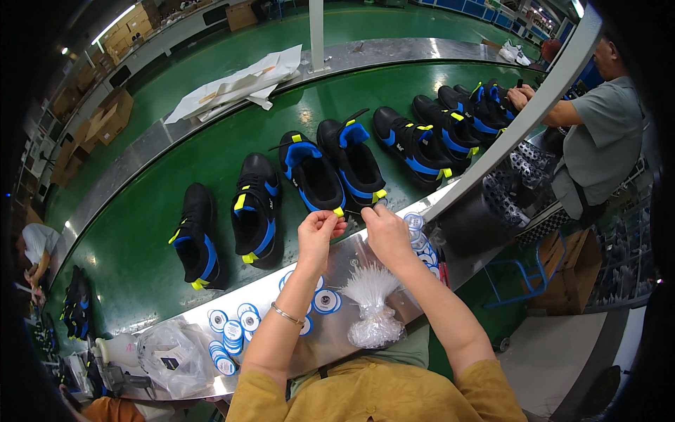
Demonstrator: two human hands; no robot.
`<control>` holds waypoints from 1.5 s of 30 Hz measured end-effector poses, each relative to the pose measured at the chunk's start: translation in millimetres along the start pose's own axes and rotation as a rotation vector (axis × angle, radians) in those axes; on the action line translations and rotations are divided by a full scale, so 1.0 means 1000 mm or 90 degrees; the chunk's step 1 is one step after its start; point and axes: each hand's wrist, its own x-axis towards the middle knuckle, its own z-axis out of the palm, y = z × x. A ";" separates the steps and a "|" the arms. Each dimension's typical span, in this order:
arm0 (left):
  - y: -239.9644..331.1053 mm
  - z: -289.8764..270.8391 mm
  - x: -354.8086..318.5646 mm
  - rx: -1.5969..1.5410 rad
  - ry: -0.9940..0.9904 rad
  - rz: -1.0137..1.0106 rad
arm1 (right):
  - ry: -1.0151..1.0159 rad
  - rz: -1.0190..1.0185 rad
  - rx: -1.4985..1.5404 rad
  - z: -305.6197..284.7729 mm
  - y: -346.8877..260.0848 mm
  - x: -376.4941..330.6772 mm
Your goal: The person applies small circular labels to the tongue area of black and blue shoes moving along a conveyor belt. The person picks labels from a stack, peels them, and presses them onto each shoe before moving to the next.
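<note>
Round blue-white labels (232, 332) on metal ledge, cardboard boxes (105, 116) far left

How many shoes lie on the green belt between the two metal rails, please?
About 9: two at left, two by the hands, roughly five overlapping at right; some may be hidden.

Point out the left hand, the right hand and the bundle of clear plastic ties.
left hand (318, 234), head view, back of the hand.
right hand (384, 234), head view, back of the hand.
bundle of clear plastic ties (371, 287), head view, fanned white top.
</note>
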 end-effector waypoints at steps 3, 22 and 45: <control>0.001 -0.001 0.002 -0.017 -0.008 -0.015 | -0.005 -0.035 0.008 0.005 0.002 0.007; 0.020 0.000 -0.010 0.132 0.001 0.306 | -0.021 0.040 0.400 -0.004 -0.011 0.026; 0.012 0.000 -0.005 0.215 -0.006 0.217 | -0.089 0.240 0.825 0.025 -0.005 0.036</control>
